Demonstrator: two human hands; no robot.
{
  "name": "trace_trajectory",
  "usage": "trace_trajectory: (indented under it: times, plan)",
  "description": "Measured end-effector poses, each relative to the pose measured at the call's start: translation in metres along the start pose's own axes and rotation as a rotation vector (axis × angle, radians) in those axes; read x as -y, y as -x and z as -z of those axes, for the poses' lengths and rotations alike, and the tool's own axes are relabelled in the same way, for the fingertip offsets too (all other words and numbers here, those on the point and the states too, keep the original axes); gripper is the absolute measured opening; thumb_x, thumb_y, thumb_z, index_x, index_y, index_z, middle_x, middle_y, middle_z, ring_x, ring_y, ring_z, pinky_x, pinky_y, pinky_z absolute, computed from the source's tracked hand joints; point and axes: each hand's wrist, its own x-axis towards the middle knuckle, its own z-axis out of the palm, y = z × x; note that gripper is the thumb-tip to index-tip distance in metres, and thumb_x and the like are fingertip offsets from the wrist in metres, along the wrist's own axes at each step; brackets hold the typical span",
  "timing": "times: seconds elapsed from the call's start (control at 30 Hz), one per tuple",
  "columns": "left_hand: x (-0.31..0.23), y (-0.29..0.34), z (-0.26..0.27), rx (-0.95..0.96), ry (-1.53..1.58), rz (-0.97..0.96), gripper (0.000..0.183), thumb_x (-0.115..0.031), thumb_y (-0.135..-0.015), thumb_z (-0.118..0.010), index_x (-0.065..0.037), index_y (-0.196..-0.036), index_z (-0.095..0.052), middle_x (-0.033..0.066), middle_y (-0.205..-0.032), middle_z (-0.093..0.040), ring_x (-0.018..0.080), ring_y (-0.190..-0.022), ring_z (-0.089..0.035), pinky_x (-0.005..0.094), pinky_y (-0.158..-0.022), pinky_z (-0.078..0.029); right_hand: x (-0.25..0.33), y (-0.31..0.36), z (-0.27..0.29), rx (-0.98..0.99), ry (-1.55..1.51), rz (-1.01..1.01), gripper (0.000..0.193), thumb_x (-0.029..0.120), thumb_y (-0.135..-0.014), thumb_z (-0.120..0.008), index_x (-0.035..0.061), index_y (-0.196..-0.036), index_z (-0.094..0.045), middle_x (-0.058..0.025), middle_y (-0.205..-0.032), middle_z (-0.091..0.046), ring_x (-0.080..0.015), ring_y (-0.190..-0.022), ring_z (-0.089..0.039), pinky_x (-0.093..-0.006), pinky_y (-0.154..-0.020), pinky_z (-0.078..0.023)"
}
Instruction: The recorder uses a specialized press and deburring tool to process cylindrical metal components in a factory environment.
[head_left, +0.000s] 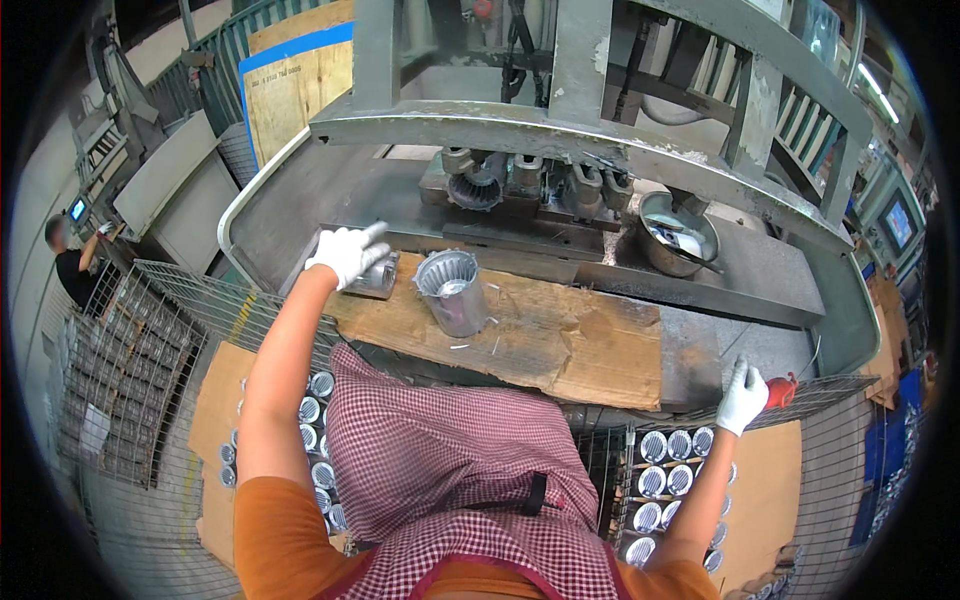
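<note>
My left hand [350,256], in a white glove, has its fingers stretched out to the right. Just under it, a grey ribbed metal cylinder [376,279] lies on its side at the left end of the cardboard; the glove partly covers it. A second hollow metal cylinder [452,292], with fins inside its rim, stands tilted on the cardboard to the right. Far to the right, my right hand [742,397], gloved too, has its fingers curled at the table's front edge. A red tool or handle [780,391] touches its outer side; what the fingers hold is hidden.
Ahead stands a grey machine frame [580,125] with a metal fixture [525,190] below. A metal pot [678,240] sits right of it. Cardboard [580,340] with small scraps covers the bench front. Wire baskets [640,480] hold several cylinders. Another person [80,260] stands far left.
</note>
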Motion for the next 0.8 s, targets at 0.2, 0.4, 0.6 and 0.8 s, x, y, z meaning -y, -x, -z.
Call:
trace_trajectory:
  times: [0.2, 0.4, 0.6, 0.8]
  plan:
    - [0.066, -0.021, -0.056, -0.153, 0.475, 0.572, 0.084, -0.072, -0.082, -0.047, -0.008, -0.136, -0.051, 0.0203, -0.128, -0.059, 0.0315, -0.120, -0.055, 0.0388, -0.099, -0.042, 0.009, 0.001, -0.002, -0.002, -0.040, -0.005, 0.046, 0.022, -0.089, -0.065, -0.0029, -0.058, -0.041, -0.0167, -0.051, -0.035, -0.0242, -0.050, -0.028, -0.0437, -0.053, -0.027]
    - [0.047, -0.021, -0.033, -0.295, 0.847, 0.437, 0.059, -0.051, -0.083, -0.063, 0.001, -0.109, -0.067, 0.0172, -0.104, -0.069, 0.0291, -0.093, -0.065, 0.0375, -0.082, -0.048, -0.001, 0.003, -0.005, -0.045, -0.054, 0.012, 0.046, 0.022, -0.091, -0.063, -0.0032, -0.058, -0.042, -0.0164, -0.051, -0.037, -0.0241, -0.050, -0.030, -0.0428, -0.052, -0.028]
    - [0.029, 0.002, -0.012, -0.212, 0.201, 0.462, 0.062, -0.063, -0.084, -0.052, -0.009, -0.108, -0.068, 0.0182, -0.112, -0.066, 0.0333, -0.106, -0.062, 0.0401, -0.089, -0.048, 0.003, 0.002, -0.007, -0.041, -0.044, 0.007, 0.047, 0.025, -0.093, -0.062, -0.0041, -0.059, -0.047, -0.0173, -0.051, -0.039, -0.0242, -0.049, -0.031, -0.0428, -0.053, -0.029]
    - [0.034, 0.035, -0.002, -0.570, 0.489, 0.477, 0.056, -0.059, -0.088, -0.051, -0.008, -0.098, -0.072, 0.0181, -0.104, -0.068, 0.0337, -0.103, -0.063, 0.0400, -0.089, -0.047, 0.006, 0.005, -0.002, -0.073, -0.068, -0.012, 0.047, 0.024, -0.092, -0.063, -0.0040, -0.058, -0.046, -0.0166, -0.050, -0.038, -0.0229, -0.049, -0.029, -0.0425, -0.051, -0.027]
